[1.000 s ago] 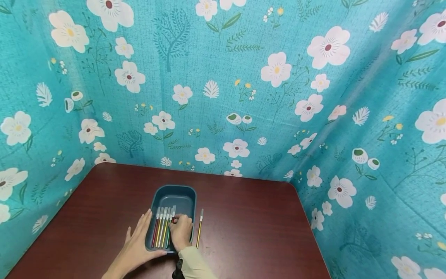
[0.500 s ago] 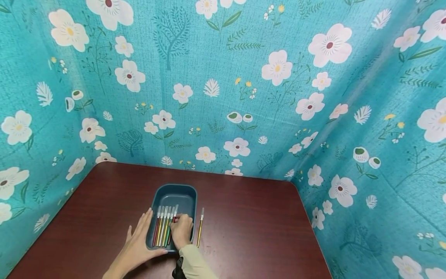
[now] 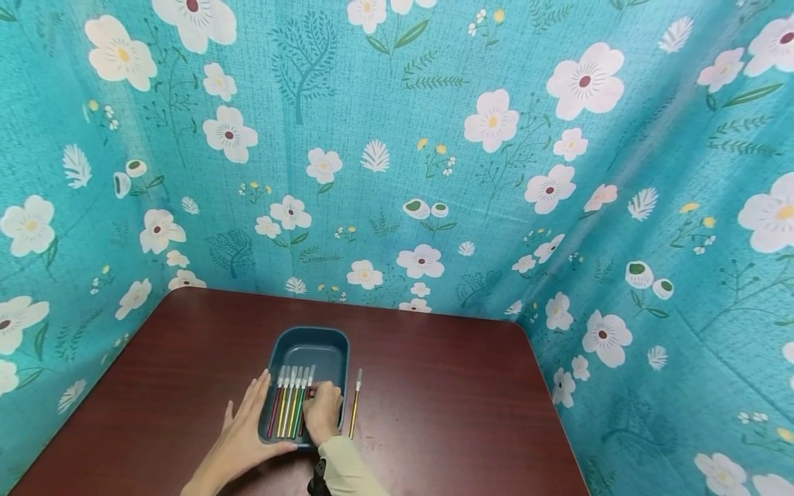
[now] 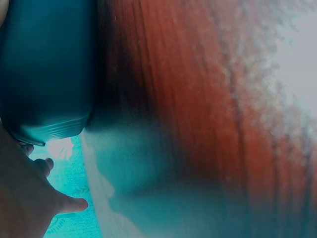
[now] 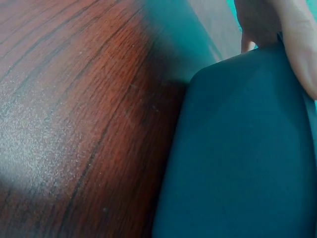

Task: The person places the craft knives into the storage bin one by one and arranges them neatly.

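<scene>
A dark blue tray [image 3: 313, 355] holds a side-by-side row of slim pen-like sticks [image 3: 287, 413] with coloured metallic barrels and clear caps. Inside it, the right hand [image 3: 324, 413] pinches a dark red stick [image 3: 311, 377] with a clear cap at the row's right end. The hand hides part of its barrel. Spread around the tray's near left corner is the left hand [image 3: 245, 427], its straight fingers along the side and thumb along the near rim. Both wrist views mostly show the tray's outer wall [image 4: 47, 64]; each hand is partly cut off there.
One yellow pen-like stick [image 3: 354, 413] lies on the brown wooden table [image 3: 446, 393], just right of the tray. A blue-green floral curtain [image 3: 378, 227] hangs behind the table and along its sides.
The dark red stick's lower end has come into view at the right of the green one, lying more nearly in line with the row. The left hand stays in place.
</scene>
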`<control>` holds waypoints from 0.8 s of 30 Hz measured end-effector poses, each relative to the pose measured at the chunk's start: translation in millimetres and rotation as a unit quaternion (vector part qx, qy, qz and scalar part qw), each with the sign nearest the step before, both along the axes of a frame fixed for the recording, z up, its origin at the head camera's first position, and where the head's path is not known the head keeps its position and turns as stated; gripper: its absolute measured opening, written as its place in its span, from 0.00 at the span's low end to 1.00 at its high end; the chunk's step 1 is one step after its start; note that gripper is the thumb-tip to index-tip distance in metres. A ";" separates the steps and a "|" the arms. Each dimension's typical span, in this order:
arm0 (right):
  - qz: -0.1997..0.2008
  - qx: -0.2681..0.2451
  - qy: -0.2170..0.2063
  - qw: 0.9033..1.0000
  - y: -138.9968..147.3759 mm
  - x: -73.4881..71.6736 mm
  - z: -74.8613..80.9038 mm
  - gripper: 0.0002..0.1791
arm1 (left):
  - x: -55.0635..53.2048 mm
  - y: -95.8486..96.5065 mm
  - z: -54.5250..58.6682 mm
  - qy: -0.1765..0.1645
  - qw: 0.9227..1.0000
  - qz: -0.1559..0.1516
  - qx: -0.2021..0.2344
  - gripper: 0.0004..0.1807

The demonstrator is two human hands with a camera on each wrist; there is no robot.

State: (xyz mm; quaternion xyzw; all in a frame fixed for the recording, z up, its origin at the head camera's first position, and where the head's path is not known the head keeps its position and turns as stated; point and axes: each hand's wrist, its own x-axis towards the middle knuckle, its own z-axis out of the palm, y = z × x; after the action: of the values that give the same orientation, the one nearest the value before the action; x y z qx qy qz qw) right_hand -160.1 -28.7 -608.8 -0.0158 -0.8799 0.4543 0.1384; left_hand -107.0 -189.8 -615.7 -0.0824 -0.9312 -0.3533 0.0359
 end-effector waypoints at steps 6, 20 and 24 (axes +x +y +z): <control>0.013 0.007 0.008 1.000 -0.2 1.1 -2.5 0.12 | 0.6 -0.5 0.5 0.003 1.000 0.004 -0.006 0.78; 0.025 -0.068 -0.009 0.997 10.3 -4.1 27.3 0.17 | -0.2 -0.2 -0.8 0.010 1.000 0.000 0.000 0.78; 0.022 -0.102 -0.027 0.994 21.6 -3.9 38.5 0.16 | -0.5 -0.4 -2.1 0.006 1.000 0.001 -0.007 0.79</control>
State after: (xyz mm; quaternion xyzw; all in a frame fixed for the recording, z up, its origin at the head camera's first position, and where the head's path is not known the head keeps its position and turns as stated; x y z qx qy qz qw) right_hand -163.9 -7.1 -570.3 -0.0227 -0.8324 0.5442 0.1018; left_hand -107.5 -190.3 -617.8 -0.0837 -0.9335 -0.3463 0.0414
